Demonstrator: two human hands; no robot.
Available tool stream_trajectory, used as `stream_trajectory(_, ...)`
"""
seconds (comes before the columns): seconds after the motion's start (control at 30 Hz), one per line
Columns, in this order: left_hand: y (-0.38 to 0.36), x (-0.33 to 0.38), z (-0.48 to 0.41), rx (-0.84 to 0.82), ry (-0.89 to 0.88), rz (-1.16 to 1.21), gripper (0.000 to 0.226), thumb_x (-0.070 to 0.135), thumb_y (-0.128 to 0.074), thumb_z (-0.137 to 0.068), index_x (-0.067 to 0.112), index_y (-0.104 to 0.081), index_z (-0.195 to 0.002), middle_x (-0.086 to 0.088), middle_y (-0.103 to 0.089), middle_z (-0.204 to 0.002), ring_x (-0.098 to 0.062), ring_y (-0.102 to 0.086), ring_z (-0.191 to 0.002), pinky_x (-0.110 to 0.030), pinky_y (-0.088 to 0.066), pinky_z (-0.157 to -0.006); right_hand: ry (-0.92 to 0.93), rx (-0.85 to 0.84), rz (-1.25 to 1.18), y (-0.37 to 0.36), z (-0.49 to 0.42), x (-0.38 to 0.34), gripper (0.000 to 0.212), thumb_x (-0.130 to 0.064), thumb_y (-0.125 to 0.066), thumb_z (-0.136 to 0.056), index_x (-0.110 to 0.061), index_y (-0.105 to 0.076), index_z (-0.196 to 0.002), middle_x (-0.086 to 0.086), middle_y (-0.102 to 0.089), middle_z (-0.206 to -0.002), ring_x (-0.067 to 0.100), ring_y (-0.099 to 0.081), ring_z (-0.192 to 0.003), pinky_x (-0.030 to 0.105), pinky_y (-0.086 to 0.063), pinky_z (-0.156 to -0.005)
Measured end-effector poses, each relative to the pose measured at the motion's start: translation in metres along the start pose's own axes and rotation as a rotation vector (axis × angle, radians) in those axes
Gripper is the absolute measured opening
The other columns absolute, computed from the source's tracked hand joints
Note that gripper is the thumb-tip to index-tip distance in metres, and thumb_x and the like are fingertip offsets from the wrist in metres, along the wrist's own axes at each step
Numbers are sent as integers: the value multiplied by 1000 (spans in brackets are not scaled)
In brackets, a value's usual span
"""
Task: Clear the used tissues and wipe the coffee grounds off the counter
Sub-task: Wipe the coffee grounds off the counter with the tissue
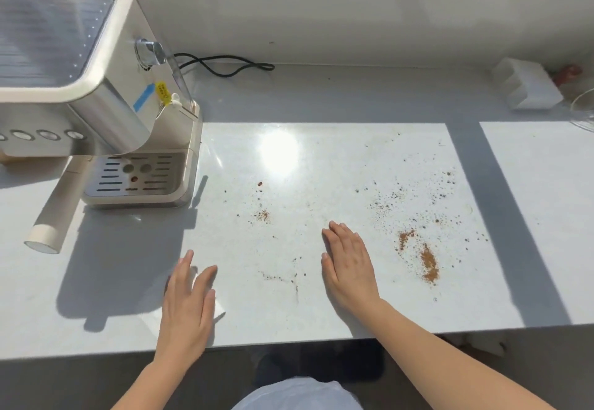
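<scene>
Brown coffee grounds lie scattered over the sunlit white counter (289, 319). The thickest streak of grounds (429, 263) is to the right of my right hand, a small pile (263, 215) sits nearer the middle, and a thin trail (279, 278) runs between my hands. My right hand (348, 263) lies flat on the counter, fingers together, holding nothing. My left hand (189, 300) lies flat with fingers apart on a thin white tissue (219, 310), whose corner sticks out to the right of the palm. Most of that tissue is hidden under the hand.
A cream and steel coffee machine (96, 88) stands at the back left, its portafilter handle (54, 210) jutting toward the front. A black cable (225, 67) lies by the wall. A white tissue box (527, 88) and a glass rim (583, 110) are at the back right.
</scene>
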State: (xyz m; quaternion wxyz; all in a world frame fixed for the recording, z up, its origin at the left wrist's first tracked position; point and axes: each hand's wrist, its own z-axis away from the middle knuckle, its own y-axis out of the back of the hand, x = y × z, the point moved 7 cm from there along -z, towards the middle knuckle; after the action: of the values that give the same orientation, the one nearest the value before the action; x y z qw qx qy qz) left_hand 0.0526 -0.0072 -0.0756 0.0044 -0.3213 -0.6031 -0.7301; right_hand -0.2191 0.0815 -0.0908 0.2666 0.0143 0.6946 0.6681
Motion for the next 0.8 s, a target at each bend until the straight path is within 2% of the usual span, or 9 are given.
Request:
stream_trajectory(0.1, -1, -15, -1, 71, 216, -116, 48, 39, -40, -94, 12, -40, -134, -19, -25, -146, -43, -38, -119, -58, -31, -101, 34, 36, 7, 9, -4, 4, 44, -24, -40, -96, -16, -42, -140, -1, -38, -148, 14, -27, -138, 34, -8, -119)
stream_trajectory(0.2, 3, -28, -3, 100, 506, -164, 86, 72, -22, -83, -5, -43, -117, -34, -50, -107, -46, -46, -94, -55, -34, -87, 32, 35, 7, 8, -4, 3, 44, -23, -42, -95, -17, -43, -138, -2, -40, -147, 13, -26, -138, 37, -8, -119)
stream_trajectory(0.23, 2, -31, -3, 89, 545, -159, 86, 72, -29, -82, -6, -45, -114, -35, -53, -104, -47, -47, -95, -56, -34, -88, 27, 28, 4, 7, -4, 2, 44, -24, -42, -95, -18, -43, -138, -2, -39, -147, 12, -25, -138, 36, -7, -119)
stream_trajectory(0.27, -1, -31, -4, 102, 524, -155, 76, 64, -42, -83, -4, -45, -118, -34, -53, -110, -47, -46, -101, -57, -34, -91, 24, 23, 3, 6, -4, 3, 44, -24, -41, -95, -19, -42, -139, -3, -38, -148, 12, -25, -139, 36, -6, -119)
stream_trajectory(0.33, -9, -15, -8, 88, 273, -129, 56, 42, -54, -87, 4, -43, -127, -22, -46, -131, -42, -40, -119, -54, -31, -102, 27, 19, 4, 7, -5, 4, 44, -25, -40, -95, -20, -41, -138, -4, -38, -148, 13, -26, -139, 36, -5, -120)
stream_trajectory(0.43, -27, 23, -10, -40, -129, -84, 42, 34, -36, -91, 11, -48, -124, -10, -42, -138, -31, -36, -131, -47, -27, -110, 30, 21, -15, 7, -6, 6, 43, -25, -40, -94, -20, -41, -137, -4, -39, -147, 13, -27, -138, 37, -7, -119)
stream_trajectory(0.6, -40, 46, -24, -104, -160, -143, 51, 30, -24, -96, 15, -36, -143, -3, -25, -156, -15, -15, -145, -37, -8, -118, 27, 36, -19, 6, -6, 7, 43, -23, -42, -94, -20, -42, -136, -4, -39, -147, 13, -27, -138, 37, -7, -120)
stream_trajectory(0.73, -62, 71, -8, -225, -446, -282, 55, 32, -19, -98, 13, -21, -150, -5, -19, -159, -16, -8, -147, -40, -11, -116, 34, 41, -17, 8, -6, 5, 42, -23, -43, -94, -19, -43, -136, -3, -40, -146, 14, -28, -137, 37, -9, -119)
stream_trajectory(0.8, -58, 61, -19, -203, -447, -336, 56, 34, -16, -99, 15, -11, -152, -3, -10, -161, -15, -1, -148, -40, -6, -117, 33, 48, -27, 10, -5, 3, 42, -23, -42, -94, -19, -44, -136, -3, -40, -146, 13, -27, -137, 37, -9, -119)
